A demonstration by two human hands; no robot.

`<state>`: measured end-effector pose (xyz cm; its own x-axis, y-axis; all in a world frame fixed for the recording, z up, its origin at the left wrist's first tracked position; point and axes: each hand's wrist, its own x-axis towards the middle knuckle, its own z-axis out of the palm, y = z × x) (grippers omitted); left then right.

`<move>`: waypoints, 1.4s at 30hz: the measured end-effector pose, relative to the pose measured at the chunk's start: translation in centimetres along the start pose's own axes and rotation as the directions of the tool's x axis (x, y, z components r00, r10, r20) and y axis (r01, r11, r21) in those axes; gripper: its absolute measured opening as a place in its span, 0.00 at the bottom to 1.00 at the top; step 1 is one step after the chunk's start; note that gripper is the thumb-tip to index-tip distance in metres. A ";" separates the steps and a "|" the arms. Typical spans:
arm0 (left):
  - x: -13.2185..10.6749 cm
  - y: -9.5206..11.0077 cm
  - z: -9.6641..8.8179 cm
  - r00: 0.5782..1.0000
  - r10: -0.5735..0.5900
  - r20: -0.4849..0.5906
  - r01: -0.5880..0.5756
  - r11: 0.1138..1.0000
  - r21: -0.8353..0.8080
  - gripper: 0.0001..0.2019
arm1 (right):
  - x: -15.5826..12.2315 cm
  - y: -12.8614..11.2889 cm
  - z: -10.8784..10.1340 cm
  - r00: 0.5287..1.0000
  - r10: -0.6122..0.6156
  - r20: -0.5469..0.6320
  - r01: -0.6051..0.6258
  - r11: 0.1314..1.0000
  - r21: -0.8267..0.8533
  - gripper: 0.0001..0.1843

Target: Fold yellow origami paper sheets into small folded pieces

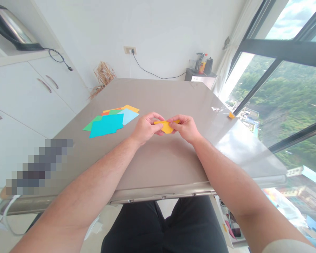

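Note:
A small folded piece of yellow paper (167,128) is held between both hands above the middle of the table (158,158). My left hand (147,127) pinches its left end, thumb on the near face and fingers behind. On the other end, my right hand (184,126) grips it in the same way. The paper's middle shows crease lines and a narrow lower edge; its ends are partly covered by the fingers. To the left of my left hand lies a loose pile of coloured paper sheets (106,125), with teal on top and light blue, green and orange beneath.
A small folded orange-yellow paper piece (231,115) sits at the table's right edge by the window. A blurred-out object (39,168) lies at the left edge with a white cable. Behind the table stand a low cabinet (200,78) with bottles and a dried plant bundle (104,77).

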<state>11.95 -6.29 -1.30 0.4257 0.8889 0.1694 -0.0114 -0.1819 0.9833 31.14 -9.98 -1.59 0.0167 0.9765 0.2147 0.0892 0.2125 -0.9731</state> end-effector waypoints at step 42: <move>0.1 0.5 0.3 0.997 -0.024 -0.077 0.014 0.991 -0.132 0.07 | -0.3 -0.7 0.2 0.999 0.037 0.009 -0.038 0.994 0.105 0.09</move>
<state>12.27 -6.41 -0.84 0.3551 0.9227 0.1499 -0.1243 -0.1124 0.9859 30.82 -10.44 -1.01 0.0107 0.9841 0.1773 -0.0167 0.1775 -0.9840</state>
